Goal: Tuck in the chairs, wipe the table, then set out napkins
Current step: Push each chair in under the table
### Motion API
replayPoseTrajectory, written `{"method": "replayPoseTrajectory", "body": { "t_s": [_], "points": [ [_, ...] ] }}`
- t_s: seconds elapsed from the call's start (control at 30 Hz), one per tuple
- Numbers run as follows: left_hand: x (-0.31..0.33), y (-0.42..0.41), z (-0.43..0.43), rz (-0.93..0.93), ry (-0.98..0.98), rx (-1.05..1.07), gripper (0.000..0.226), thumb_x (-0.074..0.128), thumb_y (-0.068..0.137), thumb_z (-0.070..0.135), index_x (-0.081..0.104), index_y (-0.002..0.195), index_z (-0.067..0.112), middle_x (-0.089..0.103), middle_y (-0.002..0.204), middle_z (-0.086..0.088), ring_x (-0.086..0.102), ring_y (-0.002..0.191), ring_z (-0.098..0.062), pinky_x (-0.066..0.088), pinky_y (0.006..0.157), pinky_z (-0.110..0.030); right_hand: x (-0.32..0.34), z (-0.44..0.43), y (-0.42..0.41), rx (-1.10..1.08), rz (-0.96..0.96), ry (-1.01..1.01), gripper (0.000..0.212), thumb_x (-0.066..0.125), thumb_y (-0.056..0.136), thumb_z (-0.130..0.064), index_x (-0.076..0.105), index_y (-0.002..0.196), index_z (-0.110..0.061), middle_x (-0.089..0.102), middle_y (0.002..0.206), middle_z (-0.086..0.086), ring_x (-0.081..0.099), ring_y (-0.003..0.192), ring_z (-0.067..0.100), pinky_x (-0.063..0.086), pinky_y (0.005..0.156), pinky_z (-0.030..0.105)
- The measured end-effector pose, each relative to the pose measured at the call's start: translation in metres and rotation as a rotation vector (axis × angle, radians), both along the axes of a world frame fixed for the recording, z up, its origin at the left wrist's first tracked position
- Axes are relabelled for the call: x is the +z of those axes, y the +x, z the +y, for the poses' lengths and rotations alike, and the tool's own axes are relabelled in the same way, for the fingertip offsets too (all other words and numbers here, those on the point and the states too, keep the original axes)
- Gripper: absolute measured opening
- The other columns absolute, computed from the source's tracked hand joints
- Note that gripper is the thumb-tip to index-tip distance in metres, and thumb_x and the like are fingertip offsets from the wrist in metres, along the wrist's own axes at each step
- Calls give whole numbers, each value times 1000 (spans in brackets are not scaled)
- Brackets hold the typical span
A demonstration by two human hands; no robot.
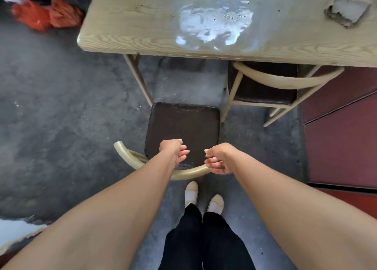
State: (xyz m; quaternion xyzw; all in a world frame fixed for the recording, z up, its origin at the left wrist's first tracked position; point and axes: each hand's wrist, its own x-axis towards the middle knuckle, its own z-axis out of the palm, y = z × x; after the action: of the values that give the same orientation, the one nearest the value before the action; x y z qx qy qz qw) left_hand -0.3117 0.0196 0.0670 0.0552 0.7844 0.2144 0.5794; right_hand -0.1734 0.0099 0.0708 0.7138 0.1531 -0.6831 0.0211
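Observation:
A wooden chair with a dark brown seat [183,131] stands pulled out from the pale wooden table [126,24], directly in front of me. Its curved backrest rail [130,157] runs under my forearms. My right hand [219,159] curls around the right part of that rail. My left hand [173,152] hovers just past the rail over the seat's rear edge, its fingers loosely bent and holding nothing. A second matching chair [285,80] on the right sits partly tucked under the table. A crumpled grey cloth [347,9] lies on the table's far right.
A wet, shiny patch [214,26] covers the middle of the tabletop. Red plastic bags [49,14] lie on the grey floor at the far left. A dark red panel [338,131] borders the right side. My feet [204,198] stand just behind the chair.

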Motion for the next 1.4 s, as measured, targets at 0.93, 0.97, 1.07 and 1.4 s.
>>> {"method": "replayPoseTrajectory", "body": {
  "t_s": [0.93,0.97,1.07,1.4],
  "points": [
    [-70,-135,-56,142,-164,-44,44,60,94,33,52,126,4,69,105,-17,62,57,-26,46,42,-35,-39,-68,-152,-606,-26,-46,35,52,99,-22,47,128,-1,63,119,21,68,102,32,58,84,44],
    [-72,-137,-55,111,-180,-61,43,58,95,36,53,125,5,69,105,-17,63,59,-27,45,40,-35,-40,-67,-153,-635,-19,-43,35,51,100,-20,46,129,-1,63,120,21,68,103,34,57,85,45],
    [-79,-137,-51,18,-173,-50,41,56,97,31,51,127,4,66,114,-19,70,81,-33,49,42,-39,-47,-61,-155,-706,-10,-44,36,51,100,-18,43,132,-2,59,125,22,66,105,38,57,85,47],
    [-89,-131,-20,-28,-89,54,45,53,95,2,42,139,3,51,133,-17,57,117,-38,57,73,-54,-76,-36,-155,-836,-83,55,47,57,95,-11,39,137,-1,59,123,20,61,71,34,57,49,44]
  ]
}}
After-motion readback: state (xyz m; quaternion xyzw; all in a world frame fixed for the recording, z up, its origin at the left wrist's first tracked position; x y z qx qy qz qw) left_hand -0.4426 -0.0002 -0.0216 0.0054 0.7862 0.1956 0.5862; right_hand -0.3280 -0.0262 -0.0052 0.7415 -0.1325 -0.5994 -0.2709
